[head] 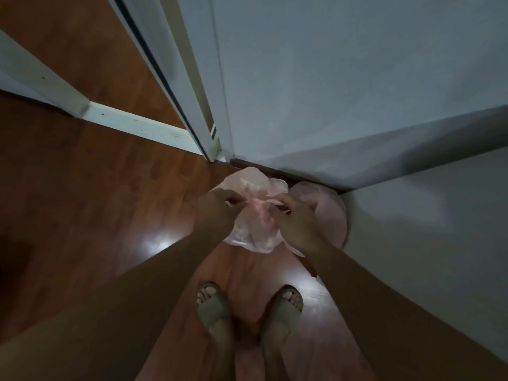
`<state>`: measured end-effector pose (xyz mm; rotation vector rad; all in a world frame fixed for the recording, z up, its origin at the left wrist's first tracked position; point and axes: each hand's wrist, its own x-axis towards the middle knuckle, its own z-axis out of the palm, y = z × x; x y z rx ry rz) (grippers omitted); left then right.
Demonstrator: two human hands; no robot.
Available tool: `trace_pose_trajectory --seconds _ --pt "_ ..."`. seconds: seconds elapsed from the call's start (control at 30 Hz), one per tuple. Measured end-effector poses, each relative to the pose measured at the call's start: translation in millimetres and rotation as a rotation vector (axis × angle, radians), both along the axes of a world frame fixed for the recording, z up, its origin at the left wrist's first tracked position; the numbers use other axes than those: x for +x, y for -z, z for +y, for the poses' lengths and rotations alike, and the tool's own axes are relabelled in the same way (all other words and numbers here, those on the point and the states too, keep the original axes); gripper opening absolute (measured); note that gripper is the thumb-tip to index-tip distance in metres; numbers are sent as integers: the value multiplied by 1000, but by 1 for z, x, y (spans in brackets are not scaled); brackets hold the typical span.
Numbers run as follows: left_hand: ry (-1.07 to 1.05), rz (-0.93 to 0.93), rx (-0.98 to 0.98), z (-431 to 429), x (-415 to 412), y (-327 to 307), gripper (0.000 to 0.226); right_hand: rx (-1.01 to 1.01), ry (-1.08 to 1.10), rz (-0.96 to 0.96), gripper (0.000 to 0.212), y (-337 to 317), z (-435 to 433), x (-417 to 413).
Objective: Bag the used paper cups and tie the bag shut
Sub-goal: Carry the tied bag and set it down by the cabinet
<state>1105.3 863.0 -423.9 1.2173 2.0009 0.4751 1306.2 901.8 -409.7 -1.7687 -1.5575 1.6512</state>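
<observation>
A thin pink plastic bag [254, 229] hangs above the wooden floor in the middle of the head view, its top bunched into a twisted neck. My left hand [217, 210] pinches the bag's top from the left. My right hand [295, 220] pinches the other side of the neck from the right. Faint shapes show through the plastic; I cannot make out cups.
A round bin lined with pink plastic [324, 213] stands in the corner against the white wall [412, 215], just right of the bag. A white door frame [198, 105] rises behind. My feet in sandals [247, 309] stand on the reddish wooden floor [96, 188].
</observation>
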Motion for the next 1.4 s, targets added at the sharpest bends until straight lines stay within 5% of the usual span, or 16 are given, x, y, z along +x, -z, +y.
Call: trace_pose_trajectory --seconds 0.33,0.63,0.9,0.93,1.23,1.4 --pt "20 -69 -114 23 3 75 22 45 -24 -114 23 91 18 6" --pt "44 -145 -196 15 5 31 27 51 -4 -114 22 55 10 11" --pt "73 -256 -96 22 13 -109 26 34 36 -183 23 -89 12 15" --pt "101 -285 -115 14 18 -179 31 26 84 -176 24 -151 -8 23" --pt "167 -414 -10 -7 53 -375 29 147 154 -220 25 -330 -62 43" --pt "251 -396 40 -28 68 -432 31 256 288 -197 21 -406 -94 64"
